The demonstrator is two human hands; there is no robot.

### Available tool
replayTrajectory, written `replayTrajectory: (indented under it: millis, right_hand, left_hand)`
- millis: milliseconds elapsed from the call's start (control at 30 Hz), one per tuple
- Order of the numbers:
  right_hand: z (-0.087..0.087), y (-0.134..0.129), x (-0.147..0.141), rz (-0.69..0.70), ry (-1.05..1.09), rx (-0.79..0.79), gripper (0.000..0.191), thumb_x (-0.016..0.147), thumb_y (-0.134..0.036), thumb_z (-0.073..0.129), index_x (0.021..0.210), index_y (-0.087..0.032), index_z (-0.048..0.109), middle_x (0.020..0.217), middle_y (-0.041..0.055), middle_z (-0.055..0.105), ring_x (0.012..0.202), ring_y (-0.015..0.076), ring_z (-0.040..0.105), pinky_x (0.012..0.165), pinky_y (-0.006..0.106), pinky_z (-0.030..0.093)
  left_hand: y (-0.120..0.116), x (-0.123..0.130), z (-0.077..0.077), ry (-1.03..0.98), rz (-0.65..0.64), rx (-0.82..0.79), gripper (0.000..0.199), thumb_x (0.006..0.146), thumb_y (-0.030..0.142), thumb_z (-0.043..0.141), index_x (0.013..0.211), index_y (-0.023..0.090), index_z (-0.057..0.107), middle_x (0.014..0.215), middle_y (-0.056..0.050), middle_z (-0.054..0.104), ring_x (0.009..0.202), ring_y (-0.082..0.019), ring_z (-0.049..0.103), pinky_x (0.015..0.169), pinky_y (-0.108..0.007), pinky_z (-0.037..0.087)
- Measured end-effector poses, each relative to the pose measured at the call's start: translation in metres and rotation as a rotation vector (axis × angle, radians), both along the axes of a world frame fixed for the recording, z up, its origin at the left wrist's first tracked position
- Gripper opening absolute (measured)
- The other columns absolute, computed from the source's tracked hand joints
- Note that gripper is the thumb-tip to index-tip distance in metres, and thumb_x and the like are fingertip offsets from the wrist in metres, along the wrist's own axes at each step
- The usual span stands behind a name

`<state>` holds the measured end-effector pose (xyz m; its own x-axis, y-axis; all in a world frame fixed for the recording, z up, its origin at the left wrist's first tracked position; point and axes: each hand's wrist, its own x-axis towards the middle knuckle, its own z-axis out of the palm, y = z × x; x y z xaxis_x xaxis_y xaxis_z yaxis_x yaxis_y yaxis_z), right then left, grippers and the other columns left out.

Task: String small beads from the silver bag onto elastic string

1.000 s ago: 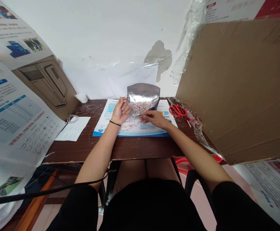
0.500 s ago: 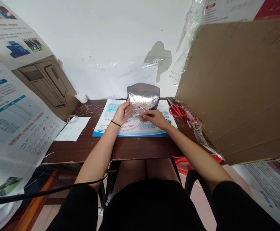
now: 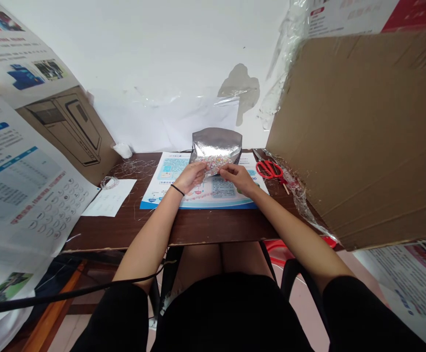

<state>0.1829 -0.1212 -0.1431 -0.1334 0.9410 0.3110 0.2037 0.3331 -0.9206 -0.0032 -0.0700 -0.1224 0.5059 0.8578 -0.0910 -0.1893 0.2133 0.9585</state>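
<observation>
A silver foil pouch (image 3: 216, 139) stands at the back of the table, its opened front showing many small multicoloured beads (image 3: 218, 160). My left hand (image 3: 192, 177), with a black band at the wrist, is closed in a pinch at the pouch's lower left. Whatever its fingertips hold is too small to make out. Across from it, my right hand (image 3: 238, 179) pinches thumb and forefinger together by the lower right of the beads. Anything between those fingers is too fine to see. Both hands are above a printed sheet (image 3: 161, 195).
Red-handled scissors (image 3: 269, 169) lie right of the sheet, beside crumpled clear plastic (image 3: 303, 198). To the left are a bead loop (image 3: 109, 182), a white paper (image 3: 112, 200) and tangled clear thread (image 3: 138, 167). Cardboard walls (image 3: 359, 137) flank the table (image 3: 213, 227).
My left hand has moved slightly right and turned, its fingers now reaching toward my right hand. The right hand has shifted up a little, closer to the beads.
</observation>
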Motion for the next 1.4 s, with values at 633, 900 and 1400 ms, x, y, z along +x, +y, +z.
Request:
replayTrajectory:
  millis: [633, 900, 1400]
  right_hand:
    - [-0.002, 0.011, 0.014, -0.789, -0.052, 0.181, 0.020, 0.079, -0.025, 0.047, 0.099, -0.021, 0.046, 0.091, 0.0061, 0.050, 0.083, 0.0183, 0.051, 0.077, 0.033, 0.045]
    - [-0.012, 0.003, -0.007, 0.000, -0.101, 0.038, 0.036, 0.086, -0.038, 0.050, 0.118, -0.022, 0.046, 0.107, 0.0063, 0.063, 0.066, 0.0125, 0.057, 0.065, 0.031, 0.047]
    - [-0.008, 0.002, -0.008, -0.086, -0.289, 0.029, 0.028, 0.085, -0.037, 0.047, 0.074, -0.016, 0.061, 0.063, -0.0016, 0.050, 0.061, 0.0117, 0.043, 0.060, 0.027, 0.032]
  left_hand:
    - [-0.001, 0.002, 0.005, -0.238, -0.001, -0.116, 0.046, 0.095, 0.051, 0.039, 0.078, 0.014, 0.060, 0.047, 0.006, 0.029, 0.034, -0.005, 0.025, 0.036, -0.017, 0.020]
    - [-0.009, 0.008, 0.004, -0.314, -0.126, -0.091, 0.057, 0.095, 0.055, 0.030, 0.081, 0.013, 0.065, 0.055, 0.001, 0.038, 0.043, -0.008, 0.038, 0.045, -0.021, 0.035]
    - [-0.007, 0.015, -0.004, -0.355, 0.043, -0.214, 0.044, 0.096, 0.045, 0.039, 0.075, 0.013, 0.061, 0.053, 0.003, 0.035, 0.047, -0.009, 0.040, 0.047, -0.021, 0.037]
